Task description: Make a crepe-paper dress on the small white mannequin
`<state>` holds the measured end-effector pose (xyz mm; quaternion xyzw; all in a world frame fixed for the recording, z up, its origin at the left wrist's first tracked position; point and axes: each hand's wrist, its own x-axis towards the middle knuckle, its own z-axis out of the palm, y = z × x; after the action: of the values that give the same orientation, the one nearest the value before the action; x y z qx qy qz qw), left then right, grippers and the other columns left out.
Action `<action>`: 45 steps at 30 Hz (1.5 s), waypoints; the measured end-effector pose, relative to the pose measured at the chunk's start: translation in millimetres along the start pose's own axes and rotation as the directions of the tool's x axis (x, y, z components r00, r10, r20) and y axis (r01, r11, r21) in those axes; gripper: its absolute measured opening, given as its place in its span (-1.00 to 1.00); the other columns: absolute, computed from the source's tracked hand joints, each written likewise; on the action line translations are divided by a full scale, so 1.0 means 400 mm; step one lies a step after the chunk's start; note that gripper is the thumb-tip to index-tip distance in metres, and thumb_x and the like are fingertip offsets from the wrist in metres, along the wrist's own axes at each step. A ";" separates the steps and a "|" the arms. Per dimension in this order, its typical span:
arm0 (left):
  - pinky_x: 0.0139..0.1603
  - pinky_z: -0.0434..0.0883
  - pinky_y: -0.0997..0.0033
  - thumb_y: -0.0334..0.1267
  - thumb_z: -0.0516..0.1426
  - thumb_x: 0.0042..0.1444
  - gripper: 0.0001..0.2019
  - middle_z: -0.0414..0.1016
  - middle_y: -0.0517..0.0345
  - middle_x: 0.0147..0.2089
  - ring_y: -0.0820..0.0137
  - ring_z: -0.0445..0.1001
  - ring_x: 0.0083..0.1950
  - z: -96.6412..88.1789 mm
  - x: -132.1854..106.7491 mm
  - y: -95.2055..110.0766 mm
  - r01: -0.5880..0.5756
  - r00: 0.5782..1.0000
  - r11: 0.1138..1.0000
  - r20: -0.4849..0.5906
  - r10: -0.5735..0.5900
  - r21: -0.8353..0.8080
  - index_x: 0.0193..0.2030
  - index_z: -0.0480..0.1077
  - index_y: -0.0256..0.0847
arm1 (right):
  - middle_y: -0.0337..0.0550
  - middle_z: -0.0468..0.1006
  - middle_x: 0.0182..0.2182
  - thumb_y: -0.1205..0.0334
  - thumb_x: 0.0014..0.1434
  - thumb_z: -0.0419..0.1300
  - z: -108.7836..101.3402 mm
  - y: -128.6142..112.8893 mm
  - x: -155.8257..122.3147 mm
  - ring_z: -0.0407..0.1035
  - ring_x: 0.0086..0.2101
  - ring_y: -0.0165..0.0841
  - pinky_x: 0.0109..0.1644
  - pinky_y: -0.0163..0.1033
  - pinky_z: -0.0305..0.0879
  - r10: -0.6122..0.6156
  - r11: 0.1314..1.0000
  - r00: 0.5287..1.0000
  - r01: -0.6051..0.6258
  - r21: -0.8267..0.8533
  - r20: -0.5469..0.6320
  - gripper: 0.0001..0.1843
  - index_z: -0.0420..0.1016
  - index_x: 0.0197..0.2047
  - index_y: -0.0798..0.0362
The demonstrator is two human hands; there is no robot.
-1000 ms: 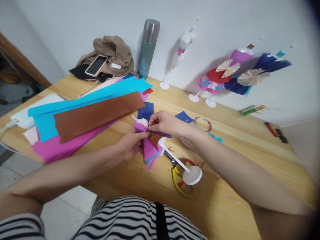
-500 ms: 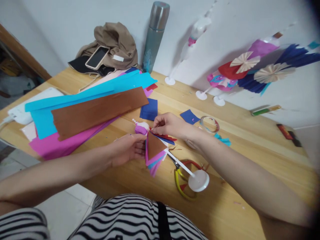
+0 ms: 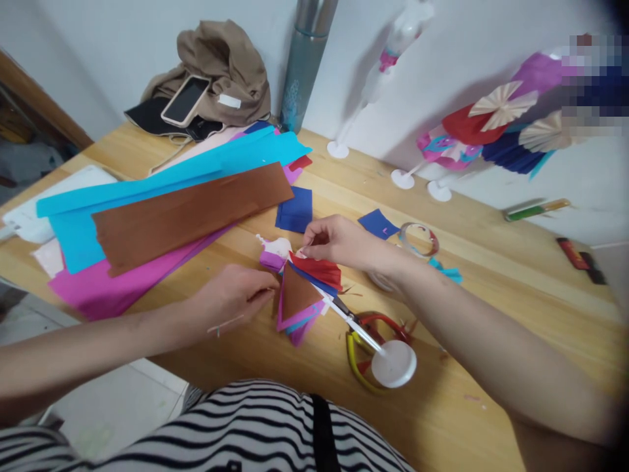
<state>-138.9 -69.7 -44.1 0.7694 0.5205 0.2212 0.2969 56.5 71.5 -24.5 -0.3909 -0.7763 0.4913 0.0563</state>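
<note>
A small paper doll [image 3: 276,252] lies on the table, its white stick [image 3: 361,330] ending in a round white base [image 3: 394,364]. Layered paper pieces fan out from its waist: a brown triangle [image 3: 301,292] on top, pink and blue below, red pleated paper [image 3: 322,269] on the far side. My right hand [image 3: 339,242] pinches the gathered end of the red paper against the doll. My left hand [image 3: 243,292] is just left of the brown triangle, fingers curled and thumb pressed to them; whatever is between the tips is too small to make out.
Yellow-and-red-handled scissors [image 3: 354,357] lie under the stick. Crepe paper strips, brown [image 3: 196,219] and blue [image 3: 162,187], cover the left side. Blue squares [image 3: 295,208] and a tape roll [image 3: 417,240] lie beyond my right hand. A thermos [image 3: 302,78] and finished dolls [image 3: 472,128] stand along the wall.
My left hand has let go of the paper layers and drawn back to the left. The red pleated paper has spread wider into view. My right hand keeps its pinch.
</note>
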 end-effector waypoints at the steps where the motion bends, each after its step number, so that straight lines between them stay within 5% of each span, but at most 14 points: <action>1: -0.46 0.25 0.44 -0.34 -0.03 0.24 -0.70 0.54 0.09 -0.45 0.36 0.45 -0.46 0.002 0.001 -0.004 -0.085 0.996 0.988 0.006 0.085 0.132 -0.31 0.54 -0.22 | -0.29 0.50 -0.61 0.30 -0.07 0.29 -0.001 0.000 -0.001 0.31 -0.54 -0.44 -0.48 -0.34 0.20 -0.017 0.999 1.000 0.016 -0.030 -0.009 -0.92 0.49 -0.55 0.03; 7: -0.24 0.40 0.39 -0.46 -0.15 0.32 -0.62 0.56 -0.02 -0.19 0.32 0.50 -0.21 -0.001 0.014 -0.019 -0.342 0.936 0.838 0.079 0.343 0.425 -0.01 0.47 -0.27 | -0.27 0.50 -0.57 0.31 -0.01 0.29 0.004 0.008 0.001 0.33 -0.51 -0.42 -0.44 -0.32 0.22 -0.042 0.991 0.998 0.037 -0.131 -0.038 -0.92 0.49 -0.50 0.05; 9: -0.25 0.40 0.39 -0.47 -0.13 0.32 -0.65 0.54 -0.03 -0.18 0.31 0.49 -0.21 -0.001 0.019 -0.024 -0.369 0.925 0.817 0.089 0.369 0.443 0.00 0.45 -0.28 | -0.25 0.52 -0.52 0.31 0.00 0.30 0.008 0.009 0.000 0.37 -0.48 -0.39 -0.40 -0.30 0.25 -0.040 0.990 0.998 0.033 -0.140 -0.050 -0.97 0.52 -0.42 0.06; 15: -0.29 0.35 0.40 -0.47 -0.12 0.33 -0.68 0.51 -0.01 -0.21 0.32 0.47 -0.23 0.004 0.027 -0.026 -0.375 0.919 0.795 0.077 0.387 0.476 -0.04 0.44 -0.31 | -0.12 0.58 -0.27 0.24 0.04 0.32 0.007 -0.007 -0.033 0.43 -0.39 -0.31 -0.34 -0.22 0.30 -0.127 0.962 0.982 0.088 -0.258 -0.139 -0.64 0.54 -0.05 0.04; 23: -0.33 0.30 0.40 -0.47 -0.13 0.33 -0.67 0.50 0.01 -0.25 0.33 0.45 -0.28 0.006 0.028 -0.027 -0.412 0.899 0.768 0.084 0.429 0.490 0.01 0.42 -0.32 | -0.17 0.57 -0.39 0.29 0.08 0.26 0.007 -0.017 -0.058 0.39 -0.46 -0.34 -0.37 -0.21 0.26 -0.155 0.969 0.972 0.116 -0.217 -0.176 -0.82 0.57 -0.20 0.04; 26: -0.33 0.31 0.37 -0.48 -0.17 0.34 -0.64 0.50 -0.01 -0.24 0.31 0.46 -0.28 0.005 0.028 -0.028 -0.415 0.901 0.772 0.098 0.423 0.480 0.02 0.42 -0.34 | -0.18 0.58 -0.40 0.21 0.18 0.21 0.008 -0.040 -0.089 0.41 -0.44 -0.33 -0.36 -0.22 0.28 -0.221 0.953 0.969 0.191 -0.236 -0.108 -0.88 0.56 -0.25 0.01; 32: -0.32 0.32 0.32 -0.45 -0.17 0.36 -0.64 0.53 -0.06 -0.18 0.28 0.45 -0.25 0.003 0.027 -0.024 -0.405 0.913 0.787 0.161 0.375 0.466 0.02 0.43 -0.34 | 0.04 0.58 -0.12 0.21 0.10 0.32 0.029 -0.062 -0.155 0.45 -0.12 -0.06 -0.12 -0.04 0.36 -0.292 0.743 0.950 0.298 -0.599 0.110 -0.73 0.56 -0.10 0.03; 37: -0.38 0.23 0.36 -0.47 -0.16 0.36 -0.66 0.48 0.03 -0.30 0.33 0.38 -0.31 0.001 0.031 -0.019 -0.417 0.904 0.751 0.149 0.400 0.513 -0.06 0.44 -0.32 | 0.03 0.60 -0.14 0.35 0.22 0.13 0.050 -0.043 -0.162 0.47 -0.13 -0.13 -0.12 -0.10 0.36 -0.346 0.681 0.937 0.282 -0.676 0.041 -0.75 0.56 -0.06 0.05; 45: -0.40 0.19 0.37 -0.46 -0.14 0.38 -0.71 0.44 0.10 -0.33 0.35 0.37 -0.36 0.017 0.045 -0.024 -0.466 0.865 0.670 0.139 0.482 0.578 -0.09 0.39 -0.35 | -0.06 0.58 -0.31 0.34 0.31 0.04 0.059 -0.031 -0.150 0.48 -0.28 -0.27 -0.27 -0.25 0.27 -0.307 0.744 0.950 0.198 -0.638 -0.063 -0.75 0.56 -0.23 0.10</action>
<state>-134.4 -51.7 -55.0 0.9280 0.3488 0.1264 -0.0335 79.9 12.0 -8.9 -0.3172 -0.9332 0.1601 0.0536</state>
